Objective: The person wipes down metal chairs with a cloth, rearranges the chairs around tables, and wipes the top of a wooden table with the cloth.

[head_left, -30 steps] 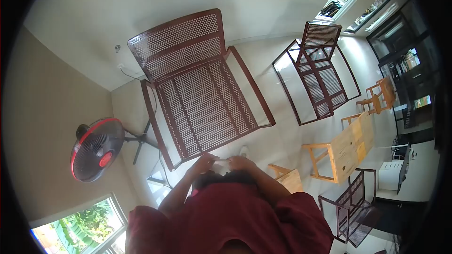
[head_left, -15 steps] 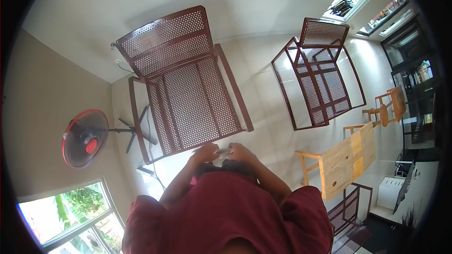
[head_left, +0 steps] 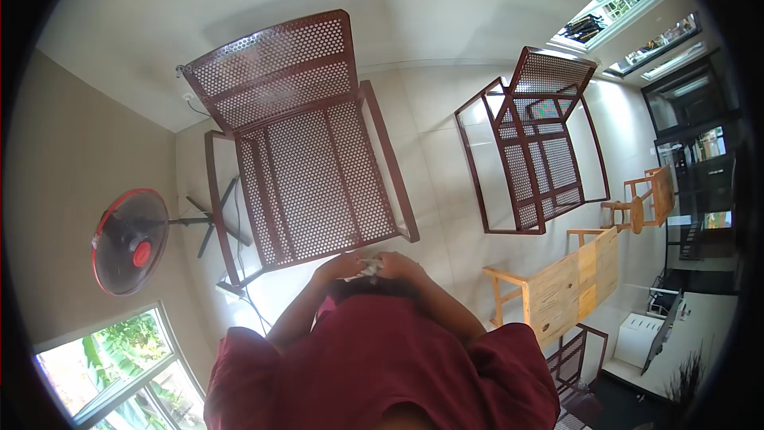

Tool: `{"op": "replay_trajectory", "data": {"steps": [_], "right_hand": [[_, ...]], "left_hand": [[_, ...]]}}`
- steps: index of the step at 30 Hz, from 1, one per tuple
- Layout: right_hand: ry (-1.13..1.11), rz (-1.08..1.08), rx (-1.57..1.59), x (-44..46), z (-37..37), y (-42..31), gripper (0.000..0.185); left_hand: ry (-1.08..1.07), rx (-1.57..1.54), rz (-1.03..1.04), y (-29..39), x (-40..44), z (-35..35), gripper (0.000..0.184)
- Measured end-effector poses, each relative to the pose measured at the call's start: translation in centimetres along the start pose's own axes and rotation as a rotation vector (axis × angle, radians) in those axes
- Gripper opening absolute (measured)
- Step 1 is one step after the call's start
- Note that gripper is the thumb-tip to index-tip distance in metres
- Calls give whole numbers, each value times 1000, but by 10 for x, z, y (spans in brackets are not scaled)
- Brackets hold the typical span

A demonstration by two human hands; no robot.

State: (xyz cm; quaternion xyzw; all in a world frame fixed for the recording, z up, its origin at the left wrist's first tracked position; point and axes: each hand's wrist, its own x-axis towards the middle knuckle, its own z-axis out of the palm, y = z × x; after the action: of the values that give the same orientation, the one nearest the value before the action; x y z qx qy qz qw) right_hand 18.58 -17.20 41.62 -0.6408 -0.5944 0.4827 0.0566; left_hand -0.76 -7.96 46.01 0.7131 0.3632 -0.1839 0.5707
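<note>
My left hand (head_left: 338,266) and my right hand (head_left: 398,266) are close together in front of my body, fingers closed on a small whitish cloth-like piece (head_left: 369,268) between them. What exactly it is cannot be made out. Just beyond my hands stands a large dark red metal bench (head_left: 310,175) with a perforated seat and back; its front edge lies nearest to my hands. Whether my hands touch it is not clear.
A red-rimmed fan (head_left: 131,242) stands at the left, with a cable by its legs. A second perforated metal chair (head_left: 545,151) is at the right. Below it are a wooden table (head_left: 573,283), a wooden stool (head_left: 625,215) and another metal chair (head_left: 569,362).
The view has shifted, so the bench and fan appear further left. My hands stay together, and more of the whitish piece shows between them.
</note>
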Motion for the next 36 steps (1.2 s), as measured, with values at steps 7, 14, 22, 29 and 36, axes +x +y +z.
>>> {"op": "replay_trajectory", "data": {"steps": [7, 14, 22, 29, 36], "right_hand": [[-68, -20, -60, 28, -23, 22, 30], [-240, -15, -75, 75, -76, 58, 28], [-374, -10, -202, 175, -175, 119, 40], [-225, -221, -139, 321, -247, 160, 39], [305, -454, -255, 436, -341, 84, 59]], "left_hand": [[-156, 18, 58, -12, 46, -21, 33], [284, 211, 258, -10, 123, -21, 37], [212, -291, -174, 50, 211, -73, 53], [622, -240, -5, 49, 306, -161, 55], [1087, -103, 91, 29, 393, -301, 59]]}}
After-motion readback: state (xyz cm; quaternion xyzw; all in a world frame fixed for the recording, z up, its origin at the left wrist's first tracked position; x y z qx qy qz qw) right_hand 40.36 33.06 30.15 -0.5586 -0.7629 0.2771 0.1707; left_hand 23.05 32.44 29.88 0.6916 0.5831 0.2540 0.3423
